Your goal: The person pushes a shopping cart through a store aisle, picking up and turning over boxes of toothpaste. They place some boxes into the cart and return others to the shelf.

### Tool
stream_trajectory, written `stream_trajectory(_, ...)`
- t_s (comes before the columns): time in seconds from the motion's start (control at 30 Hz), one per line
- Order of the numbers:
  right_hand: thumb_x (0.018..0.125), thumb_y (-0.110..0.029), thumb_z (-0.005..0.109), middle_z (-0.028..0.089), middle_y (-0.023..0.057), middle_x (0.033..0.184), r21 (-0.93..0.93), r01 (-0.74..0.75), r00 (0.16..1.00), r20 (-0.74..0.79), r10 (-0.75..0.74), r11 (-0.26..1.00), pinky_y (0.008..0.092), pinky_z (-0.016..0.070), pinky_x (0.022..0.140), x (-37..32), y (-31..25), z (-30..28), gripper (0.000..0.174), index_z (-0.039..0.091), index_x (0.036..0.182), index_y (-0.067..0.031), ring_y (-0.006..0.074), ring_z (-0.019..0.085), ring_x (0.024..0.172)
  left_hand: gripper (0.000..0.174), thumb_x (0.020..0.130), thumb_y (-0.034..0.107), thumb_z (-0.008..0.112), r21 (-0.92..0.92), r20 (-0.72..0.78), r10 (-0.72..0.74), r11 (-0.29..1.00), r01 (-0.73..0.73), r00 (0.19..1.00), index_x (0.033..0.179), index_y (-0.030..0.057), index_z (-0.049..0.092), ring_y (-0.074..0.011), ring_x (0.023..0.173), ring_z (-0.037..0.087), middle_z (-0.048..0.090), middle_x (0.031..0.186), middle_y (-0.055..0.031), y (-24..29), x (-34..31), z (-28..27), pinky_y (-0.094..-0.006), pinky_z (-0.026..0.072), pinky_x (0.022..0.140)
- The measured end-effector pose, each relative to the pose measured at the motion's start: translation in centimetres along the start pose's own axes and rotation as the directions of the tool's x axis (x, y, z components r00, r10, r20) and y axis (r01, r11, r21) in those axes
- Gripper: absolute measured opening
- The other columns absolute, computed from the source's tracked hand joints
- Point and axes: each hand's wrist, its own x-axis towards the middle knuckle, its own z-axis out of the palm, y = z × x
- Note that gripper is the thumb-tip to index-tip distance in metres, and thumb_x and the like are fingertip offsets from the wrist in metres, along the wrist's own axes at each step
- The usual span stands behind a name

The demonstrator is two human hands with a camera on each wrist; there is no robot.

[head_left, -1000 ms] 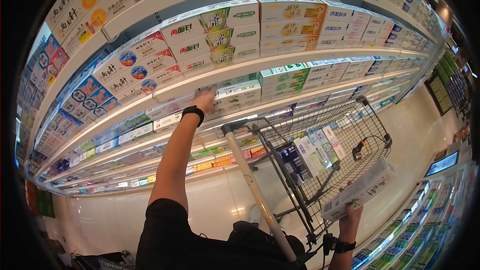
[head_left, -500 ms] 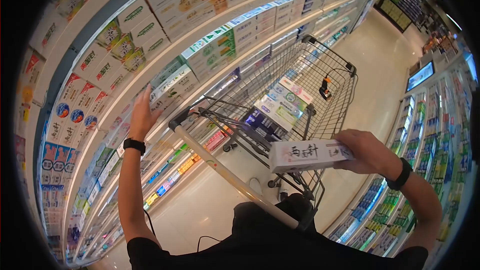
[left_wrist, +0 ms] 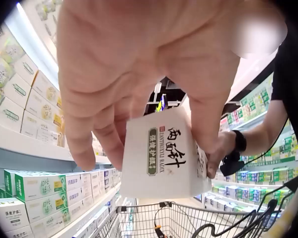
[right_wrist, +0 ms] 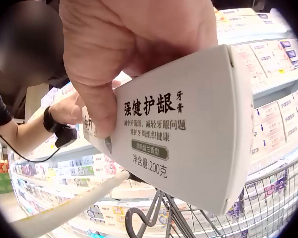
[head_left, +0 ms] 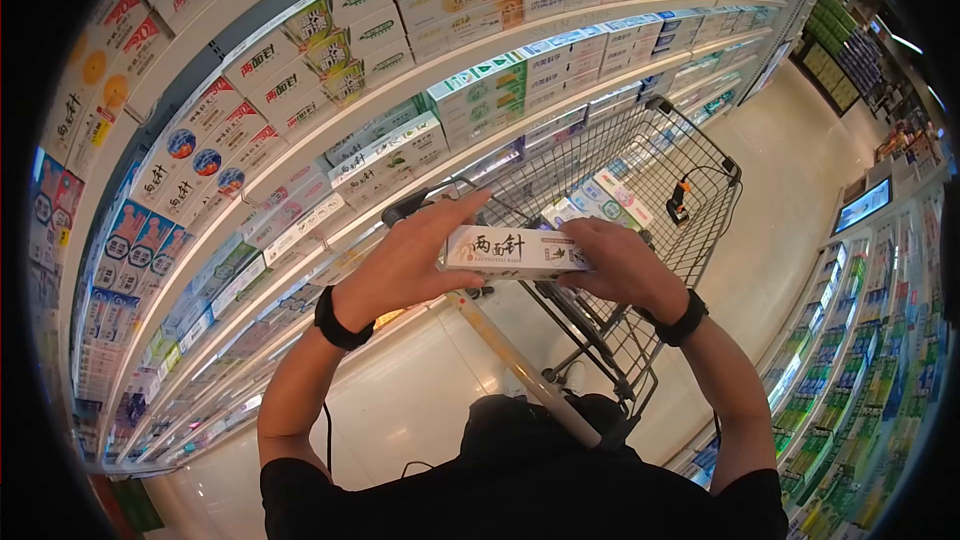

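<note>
A white toothpaste box (head_left: 500, 248), with dark Chinese lettering, is held level in front of my body, above the cart handle (head_left: 523, 372). My right hand (head_left: 635, 265) grips its right end, with the thumb along the printed side in the right wrist view. Around the left end, my left hand (head_left: 400, 258) has its thumb at the near side and its fingers at the far side. The left wrist view shows that end face (left_wrist: 156, 158) between thumb and fingers. Both wrists wear black bands.
A wire shopping cart (head_left: 700, 265) stands ahead with several boxes (head_left: 605, 198) and a black-and-orange object (head_left: 679, 198) in it. Shelves of toothpaste boxes (head_left: 325, 50) rise on the left; another shelf (head_left: 850, 340) runs along the right. A pale floor (head_left: 765, 155) lies between them.
My left hand has left the shelf and come across to the box's left end. The right hand has raised the toothpaste box from beside the cart and brought it in front of my body.
</note>
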Motion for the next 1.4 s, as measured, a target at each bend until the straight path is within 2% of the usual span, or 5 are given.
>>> stream_trajectory(0.17,0.067,-0.019,0.079,0.062,0.0135,0.098,-0.136,0.144,0.989,-0.014,-0.147,0.98,0.0411,0.0473,0.078,2.3,-1.4,0.5,0.05,0.054,0.108,-0.0039,0.0325,0.06,0.091,0.063,0.066,0.027,0.079,0.45,0.002,0.005,0.893,-0.005,1.0,0.119,0.0068,0.05,-0.0292,0.104,0.055,0.056,0.104,-0.0126,-0.2,-0.8,2.2,-0.0397,0.0419,0.085)
stream_trajectory(0.27,0.067,-0.018,0.078,0.062,0.012,0.1,-0.16,0.178,0.984,0.029,-0.175,0.971,0.0402,0.0457,0.083,3.9,-1.8,1.0,0.051,0.054,0.11,-0.0048,0.0323,0.057,0.097,0.05,0.067,0.029,0.078,0.528,-0.151,0.03,0.847,0.055,0.988,0.104,0.0075,0.053,-0.0269,0.093,0.055,0.055,0.091,-0.0079,-1.0,-1.2,4.0,-0.0431,0.0383,0.09)
stream_trajectory(0.47,0.069,-0.012,0.076,0.055,0.0141,0.119,-0.19,0.276,0.917,-0.242,-0.318,0.942,0.0407,0.0445,0.09,4.2,-3.0,-0.3,0.055,0.052,0.118,-0.0044,0.0343,0.051,0.112,0.046,0.068,0.03,0.078,0.442,-0.279,-0.092,0.871,0.213,0.956,0.1,0.009,0.052,-0.027,0.094,0.055,0.057,0.093,-0.0073,-6.0,-3.6,1.0,-0.0412,0.0374,0.085)
stream_trajectory(0.9,0.076,-0.008,0.072,0.056,0.0149,0.123,0.316,-0.265,0.908,-0.235,0.346,0.911,0.0385,0.0469,0.089,-9.6,3.1,2.3,0.042,0.056,0.115,-0.0048,0.0317,0.055,0.112,0.049,0.067,0.029,0.079,0.476,-0.581,-0.213,0.694,0.54,0.786,0.102,0.0066,0.052,-0.0308,0.095,0.056,0.06,0.094,-0.0113,-20.4,-4.7,-3.8,-0.042,0.0397,0.082)
stream_trajectory(1.4,0.078,-0.005,0.068,0.058,0.0132,0.121,0.457,-0.392,0.824,-0.212,0.525,0.799,0.0359,0.0488,0.085,-14.4,4.0,3.8,0.033,0.058,0.11,-0.0024,0.0264,0.057,0.109,0.066,0.072,0.048,0.07,0.232,-0.381,-0.542,0.728,0.645,0.749,0.117,0.0015,0.056,-0.038,0.105,0.058,0.062,0.11,-0.022,-24.1,-0.5,-6.1,-0.0413,0.0456,0.089)
